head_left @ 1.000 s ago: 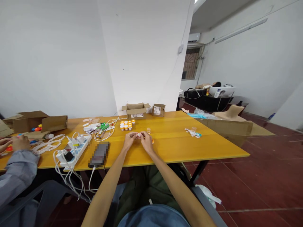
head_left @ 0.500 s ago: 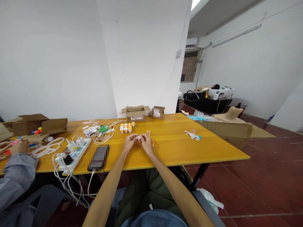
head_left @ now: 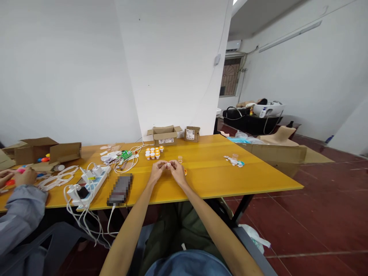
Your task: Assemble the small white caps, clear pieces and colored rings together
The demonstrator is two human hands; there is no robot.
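Note:
My left hand (head_left: 157,171) and my right hand (head_left: 177,170) meet over the yellow table (head_left: 218,176), fingertips pinched together on a small white piece (head_left: 168,165) held between them. The piece is too small to name. Behind my hands stands a cluster of several small orange-and-white capped pots (head_left: 153,152). A single clear pot (head_left: 180,158) sits just beyond my right hand, and a small orange bit (head_left: 185,172) lies beside that hand.
A white power strip (head_left: 86,184) with tangled cables and a dark phone (head_left: 120,189) lie to my left. Cardboard boxes (head_left: 165,135) stand at the back edge. Small loose pieces (head_left: 234,161) lie to the right. Another person's sleeve (head_left: 20,214) and hand are at the far left.
My hands stay pinched together on the small white piece in about the same spot. The view shifts slightly; the other person's hand at the far left moves a little.

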